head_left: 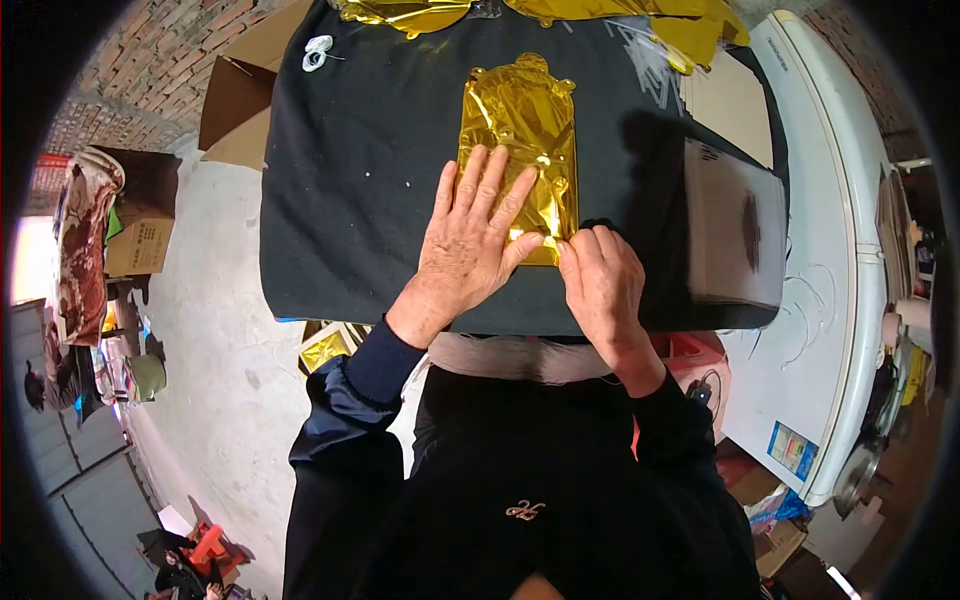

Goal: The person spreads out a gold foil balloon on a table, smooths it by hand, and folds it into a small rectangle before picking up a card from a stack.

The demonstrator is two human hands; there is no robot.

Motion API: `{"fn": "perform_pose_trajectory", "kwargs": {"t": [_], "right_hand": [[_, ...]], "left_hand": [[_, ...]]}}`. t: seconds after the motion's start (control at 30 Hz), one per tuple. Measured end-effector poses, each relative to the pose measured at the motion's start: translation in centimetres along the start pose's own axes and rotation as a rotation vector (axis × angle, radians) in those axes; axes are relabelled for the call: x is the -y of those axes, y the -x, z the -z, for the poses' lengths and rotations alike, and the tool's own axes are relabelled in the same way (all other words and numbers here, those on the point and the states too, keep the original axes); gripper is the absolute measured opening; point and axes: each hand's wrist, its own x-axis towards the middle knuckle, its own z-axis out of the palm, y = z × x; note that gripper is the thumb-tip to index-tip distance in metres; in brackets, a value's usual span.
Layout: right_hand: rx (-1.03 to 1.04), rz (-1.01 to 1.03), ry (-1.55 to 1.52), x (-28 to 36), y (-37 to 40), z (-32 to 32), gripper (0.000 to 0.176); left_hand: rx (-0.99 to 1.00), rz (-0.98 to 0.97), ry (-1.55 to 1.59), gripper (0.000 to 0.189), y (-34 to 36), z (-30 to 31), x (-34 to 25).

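Observation:
A flat gold foil balloon (518, 105) with small rounded tabs along its edge lies on the black cloth of the table (350, 230). My left hand (470, 225) rests palm down on its lower left part, fingers spread. At the balloon's lower right corner, my right hand (603, 285) has its thumb and fingers pinched together on the foil edge. Both hands touch the foil. Whatever else might sit inside the right hand's pinch is hidden.
More gold foil (620, 8) lies along the table's far edge, beside thin clear strips (645, 60). A coil of white string (317, 53) is at the far left. A translucent box (735, 225) stands on the right, next to a white freezer (810, 330). Cardboard boxes (240, 110) stand left.

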Motion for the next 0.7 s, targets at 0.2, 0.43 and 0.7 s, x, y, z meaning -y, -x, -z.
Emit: {"fn": "perform_pose_trajectory", "kwargs": {"t": [0.2, 0.43, 0.7], "right_hand": [[-0.015, -0.026, 0.040, 0.02, 0.00, -0.01, 0.024], [0.020, -0.097, 0.097, 0.22, 0.19, 0.36, 0.025], [-0.033, -0.109, 0.127, -0.28, 0.75, 0.71, 0.014]], "left_hand": [[0.015, 0.006, -0.015, 0.066, 0.03, -0.21, 0.04], [0.074, 0.021, -0.086, 0.065, -0.09, -0.06, -0.08], [0.085, 0.027, -0.068, 0.061, -0.22, 0.27, -0.32]]}}
